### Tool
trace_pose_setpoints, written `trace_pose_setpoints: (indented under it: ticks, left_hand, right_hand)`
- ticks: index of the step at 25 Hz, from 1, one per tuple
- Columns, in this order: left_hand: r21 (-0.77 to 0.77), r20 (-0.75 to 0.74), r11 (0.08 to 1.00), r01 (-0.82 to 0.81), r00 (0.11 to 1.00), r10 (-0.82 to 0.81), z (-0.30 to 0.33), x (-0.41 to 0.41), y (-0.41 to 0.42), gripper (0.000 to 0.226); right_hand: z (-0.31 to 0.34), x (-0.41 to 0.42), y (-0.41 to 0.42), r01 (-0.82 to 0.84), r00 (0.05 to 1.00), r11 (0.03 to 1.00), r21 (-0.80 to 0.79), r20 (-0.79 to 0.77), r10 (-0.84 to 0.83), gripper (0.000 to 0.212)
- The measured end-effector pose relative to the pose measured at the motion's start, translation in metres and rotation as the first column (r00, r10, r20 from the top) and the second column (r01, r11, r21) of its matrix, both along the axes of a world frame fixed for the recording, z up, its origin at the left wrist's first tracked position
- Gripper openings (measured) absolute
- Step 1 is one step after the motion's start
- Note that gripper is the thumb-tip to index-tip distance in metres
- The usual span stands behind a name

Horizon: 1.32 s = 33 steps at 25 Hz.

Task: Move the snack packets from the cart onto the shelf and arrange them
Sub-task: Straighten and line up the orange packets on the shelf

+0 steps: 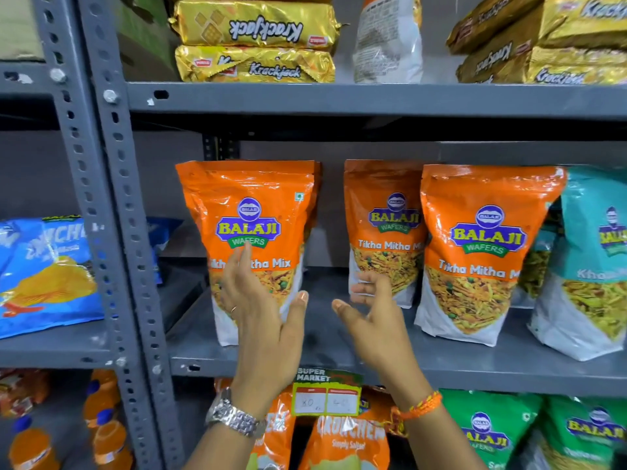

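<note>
Grey metal shelf [339, 364] runs across the middle with three orange Tikha Mitha pouches standing on it. The left pouch [249, 239] is at about 9 o'clock from the gap, the other two off at 3 o'clock. Left hand [261, 300] is spread flat against the left pouch's front, gripping nothing. Right hand [371, 313] hangs open in the gap, empty. These pouches look light, crinkly and slick, so I'd pinch the sides low down.

Teal packet [590, 262] cut by the right edge, price tag [326, 400] figures blurred
</note>
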<state>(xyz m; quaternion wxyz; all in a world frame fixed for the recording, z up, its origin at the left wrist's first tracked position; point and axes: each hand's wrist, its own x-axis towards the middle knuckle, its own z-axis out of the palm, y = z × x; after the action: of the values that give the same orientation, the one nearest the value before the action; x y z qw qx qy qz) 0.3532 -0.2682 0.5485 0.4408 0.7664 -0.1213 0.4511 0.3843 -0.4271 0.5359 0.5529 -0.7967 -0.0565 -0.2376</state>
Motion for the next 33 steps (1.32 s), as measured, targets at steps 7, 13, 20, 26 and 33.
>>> trace_pose_setpoints:
  ticks: [7, 13, 20, 26, 33]
  left_hand:
    - [-0.411, -0.479, 0.815, 0.407, 0.664, -0.574, 0.017, 0.099, -0.086, 0.099]
    - [-0.526, -0.575, 0.753, 0.395, 0.487, -0.657, 0.017, 0.184, -0.098, 0.088]
    - [-0.526, -0.448, 0.642, 0.558, 0.46, -0.767, 0.017, 0.187, -0.111, 0.047]
    - [-0.49, -0.458, 0.664, 0.565, 0.481, -0.748, 0.002, 0.214, -0.118, 0.054]
    - [-0.452, -0.467, 0.678, 0.579, 0.494, -0.733, 0.004, 0.212, -0.119, 0.053]
  right_hand:
    - [0.005, 0.054, -0.035, 0.204, 0.963, 0.974, -0.096, -0.16, -0.218, 0.114]
    - [0.013, 0.08, -0.034, 0.346, 0.893, 0.93, -0.127, -0.261, -0.368, 0.108]
    - [0.008, 0.105, -0.031, 0.472, 0.821, 0.858, -0.201, -0.253, -0.511, 0.111]
    - [0.013, 0.11, -0.035, 0.478, 0.813, 0.869, -0.126, -0.31, -0.492, 0.107]
    - [0.008, 0.11, -0.031, 0.497, 0.813, 0.86, -0.113, -0.286, -0.507, 0.106]
